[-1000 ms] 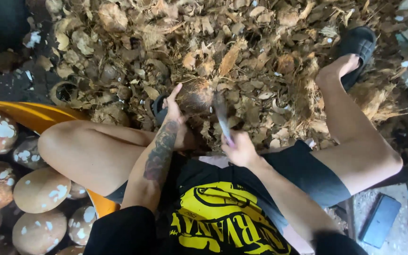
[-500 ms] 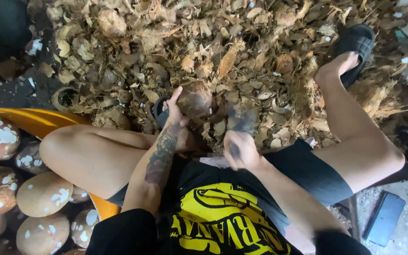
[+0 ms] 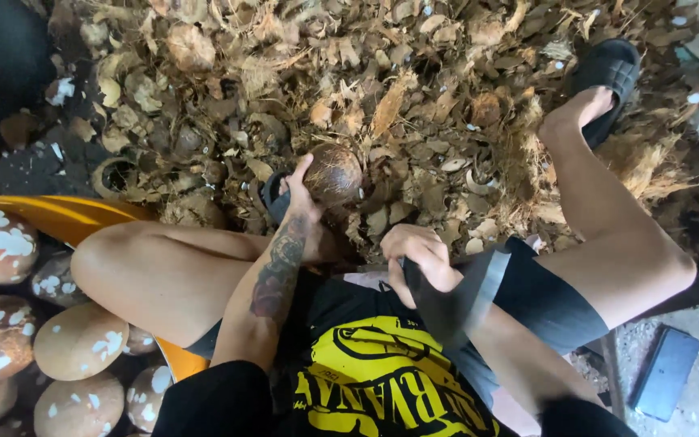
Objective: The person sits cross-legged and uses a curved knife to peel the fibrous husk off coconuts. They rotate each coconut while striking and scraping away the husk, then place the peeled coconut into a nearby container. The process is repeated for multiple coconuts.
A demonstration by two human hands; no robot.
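Note:
My left hand [image 3: 301, 202], with a tattooed forearm, grips a round brown coconut [image 3: 333, 174] from its left side and holds it upright on the husk-covered ground between my legs. My right hand [image 3: 418, 251] is closed on the handle of a broad dark blade [image 3: 463, 295]. The blade is motion-blurred and hangs back over my lap, a short way from the coconut.
Dry husk scraps [image 3: 382, 73] cover the ground ahead. A yellow tub [image 3: 50, 214] at the left holds several peeled, white-flecked coconuts [image 3: 78, 340]. My right foot wears a black sandal [image 3: 608, 69]. A dark flat phone [image 3: 665, 372] lies at the lower right.
My right hand has drawn the blade back from above the coconut toward my lap. My left hand stays on the coconut, which now shows more fully.

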